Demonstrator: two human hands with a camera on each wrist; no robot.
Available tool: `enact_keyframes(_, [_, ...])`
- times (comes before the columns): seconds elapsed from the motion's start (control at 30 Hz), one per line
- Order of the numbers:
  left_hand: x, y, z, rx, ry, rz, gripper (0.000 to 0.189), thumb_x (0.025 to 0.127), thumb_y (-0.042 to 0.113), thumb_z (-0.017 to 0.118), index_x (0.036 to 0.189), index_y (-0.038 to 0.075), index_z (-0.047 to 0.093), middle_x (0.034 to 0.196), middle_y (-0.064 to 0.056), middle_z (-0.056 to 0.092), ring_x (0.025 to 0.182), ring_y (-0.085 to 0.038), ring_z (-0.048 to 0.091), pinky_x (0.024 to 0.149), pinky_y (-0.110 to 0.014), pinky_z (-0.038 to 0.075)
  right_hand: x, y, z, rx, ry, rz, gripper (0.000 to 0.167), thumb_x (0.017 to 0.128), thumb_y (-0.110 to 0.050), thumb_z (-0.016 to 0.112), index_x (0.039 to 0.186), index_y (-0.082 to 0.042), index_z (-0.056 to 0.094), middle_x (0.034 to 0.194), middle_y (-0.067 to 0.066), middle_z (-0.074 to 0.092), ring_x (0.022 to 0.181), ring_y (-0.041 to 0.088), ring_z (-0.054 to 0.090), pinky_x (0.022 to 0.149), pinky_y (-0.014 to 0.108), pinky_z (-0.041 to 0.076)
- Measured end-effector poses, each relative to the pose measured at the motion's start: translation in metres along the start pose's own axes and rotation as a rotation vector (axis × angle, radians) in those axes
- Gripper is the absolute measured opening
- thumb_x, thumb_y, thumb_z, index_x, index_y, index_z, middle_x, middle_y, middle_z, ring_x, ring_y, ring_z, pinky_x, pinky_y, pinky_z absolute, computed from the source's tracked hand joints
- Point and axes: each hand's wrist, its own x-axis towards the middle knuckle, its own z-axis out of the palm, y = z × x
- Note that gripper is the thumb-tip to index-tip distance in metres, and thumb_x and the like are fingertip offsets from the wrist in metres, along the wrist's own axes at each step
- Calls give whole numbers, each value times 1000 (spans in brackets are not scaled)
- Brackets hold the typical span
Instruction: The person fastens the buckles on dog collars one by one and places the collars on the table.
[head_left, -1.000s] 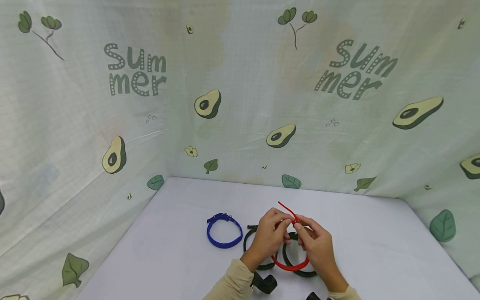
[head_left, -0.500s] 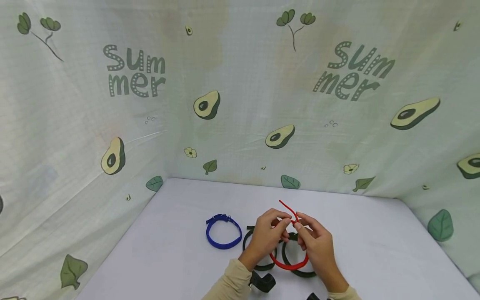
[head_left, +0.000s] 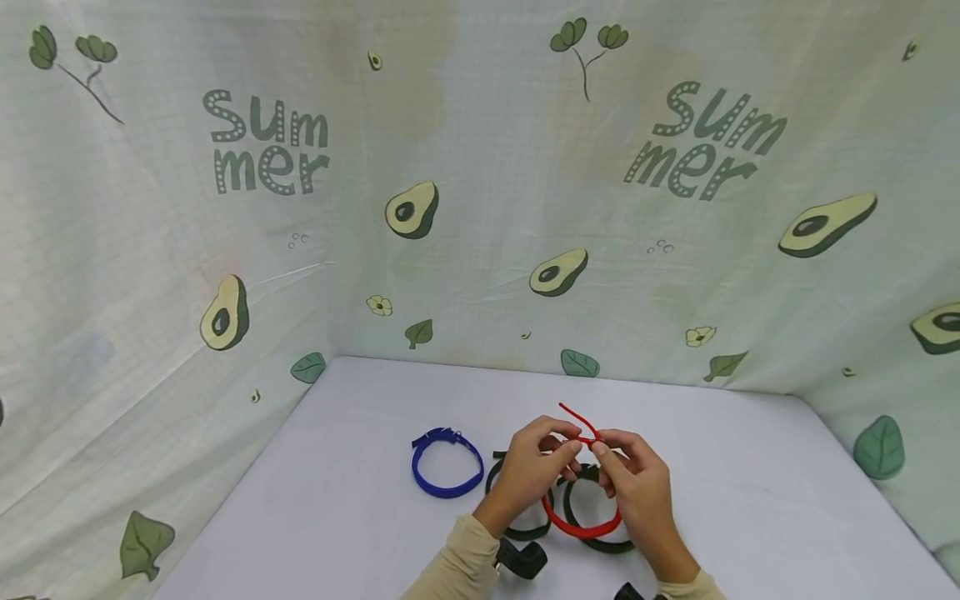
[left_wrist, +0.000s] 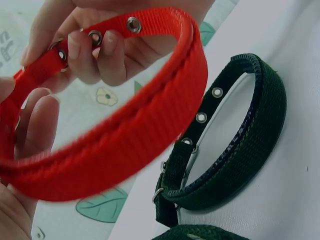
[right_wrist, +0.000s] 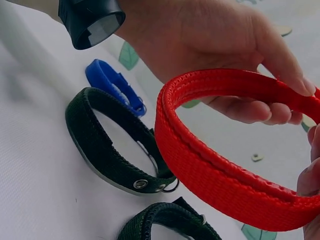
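Note:
A red webbing collar (head_left: 583, 530) with metal eyelets hangs as a loop between both hands, over the table. My left hand (head_left: 525, 467) pinches it near the buckle end from the left. From the other side, my right hand (head_left: 639, 483) grips it with thumb and fingers. The narrow free end sticks up past the fingertips. In the left wrist view the eyelets on the red collar (left_wrist: 135, 135) show beside the right hand's fingers. The right wrist view shows the left hand (right_wrist: 215, 45) behind the loop. The fingers largely hide the buckle.
A blue collar (head_left: 447, 492) lies buckled in a ring left of the hands. Two dark green collars, one on the left (head_left: 529, 534) and one on the right (head_left: 611, 547), lie under the hands. A black wrist camera (head_left: 523, 560) sits below the left wrist. Printed cloth walls (head_left: 480, 167) enclose the table.
My right hand has shifted slightly to the right, and the red collar's loop has moved a little with it. The strap between the fingertips shows more now. The other collars stay put.

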Motion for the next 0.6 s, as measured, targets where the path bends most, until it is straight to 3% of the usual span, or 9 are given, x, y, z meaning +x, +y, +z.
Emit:
enact_keyframes(0.13, [1, -1, -2, 3, -12, -48, 23, 97, 22, 69, 117, 12, 68, 107, 0, 65, 74, -17, 71, 64, -30, 59, 1, -2, -1, 9, 27, 2, 21, 96, -11, 70, 113, 0, 64, 84, 12, 61, 53, 20, 53, 48, 27, 49])
enact_keyframes(0.4, [3, -3, -5, -19, -40, -173, 27, 100, 32, 64, 115, 10, 71, 86, 1, 70, 73, -14, 69, 66, -28, 58, 2, -2, -1, 66, 53, 35, 23, 95, -11, 71, 109, 4, 61, 77, 20, 61, 55, 25, 56, 49, 27, 51])
enact_keyframes(0.6, [3, -3, -4, -30, -8, -173, 26, 97, 32, 68, 111, 10, 73, 85, 1, 71, 72, -13, 69, 67, -28, 58, 1, -1, -2, 80, 46, 38, 22, 96, -11, 70, 107, 4, 59, 76, 21, 62, 55, 30, 57, 49, 29, 52])
